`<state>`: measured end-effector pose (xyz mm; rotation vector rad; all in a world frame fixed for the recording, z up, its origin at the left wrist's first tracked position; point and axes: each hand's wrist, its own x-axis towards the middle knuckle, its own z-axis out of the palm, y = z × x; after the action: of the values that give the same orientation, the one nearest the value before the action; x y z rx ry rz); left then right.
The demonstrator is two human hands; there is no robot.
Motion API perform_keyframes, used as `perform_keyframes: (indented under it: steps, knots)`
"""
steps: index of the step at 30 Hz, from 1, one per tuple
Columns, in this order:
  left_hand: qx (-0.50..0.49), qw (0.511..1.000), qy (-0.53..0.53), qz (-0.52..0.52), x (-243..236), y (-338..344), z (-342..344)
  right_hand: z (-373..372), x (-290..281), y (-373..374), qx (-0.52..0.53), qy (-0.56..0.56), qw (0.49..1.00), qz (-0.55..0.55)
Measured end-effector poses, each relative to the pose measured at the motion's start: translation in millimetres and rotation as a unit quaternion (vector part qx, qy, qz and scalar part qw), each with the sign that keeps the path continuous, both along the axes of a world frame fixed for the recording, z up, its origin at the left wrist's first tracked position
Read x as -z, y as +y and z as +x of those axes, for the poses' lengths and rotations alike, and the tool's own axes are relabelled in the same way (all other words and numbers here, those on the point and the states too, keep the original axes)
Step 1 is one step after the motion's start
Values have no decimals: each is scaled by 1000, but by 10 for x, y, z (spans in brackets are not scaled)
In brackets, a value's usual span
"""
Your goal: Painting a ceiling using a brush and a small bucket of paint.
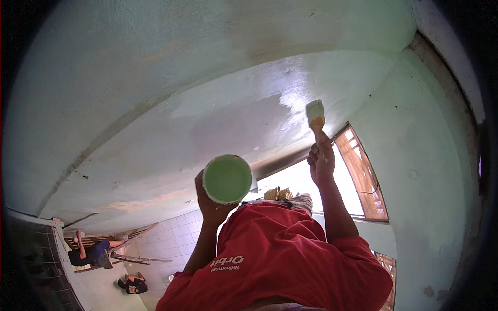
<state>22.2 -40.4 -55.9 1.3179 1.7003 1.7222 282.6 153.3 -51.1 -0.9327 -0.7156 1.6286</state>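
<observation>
- So the person's left grip (209, 208) is a bare hand wrapped around a round tub (222, 201), held up about mid-frame with its open top facing the camera.
- There's pale green paint (228, 180) inside; how deep it goes is hard to tell.
- Right grip (322, 158) is closed around the handle of a paintbrush (315, 116), over to the right of the tub and farther up the picture.
- Brush head points up and looks coated in pale green. Can't tell if it's actually touching the wall (207, 119) or just near it.
- Just left of the bristles there's a shiny patch (294, 88) on that wall.
- Wooden window frame (363, 173) sits right of the brush arm, bright light beside it.
- Red shirt (290, 254) on the person, bottom middle.
- Lower left, well apart, two other people: one by some wooden poles (137, 257), one lower down in a dark top (134, 285).
</observation>
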Motion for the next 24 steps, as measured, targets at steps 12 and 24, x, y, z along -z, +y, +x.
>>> perform_keyframes:
  steps: [12,24]
  knots:
    - [-117,983,129,-57,-178,-539,-165,-2033,328,-883,-160,-267,934,174]
    - [-165,964,198,-58,61,-753,-243,-217,72,612,-92,-179,968,147]
